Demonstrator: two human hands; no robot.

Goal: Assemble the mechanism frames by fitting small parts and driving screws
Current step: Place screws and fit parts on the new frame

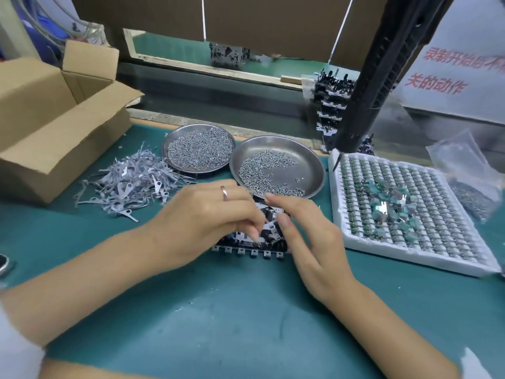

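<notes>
Both hands worked over the mechanism frames (247,248) lying on the table (232,310), the left hand (207,214) pinching something tiny, the right hand (306,231) loose-fingered; the frames looked light, stiff, best held by edges.

One head-worn camera looks forward and down, close over the green work mat (246,310).

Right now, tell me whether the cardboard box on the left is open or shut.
Open. The cardboard box has its flaps folded up and outward, exposing the inside.
</notes>
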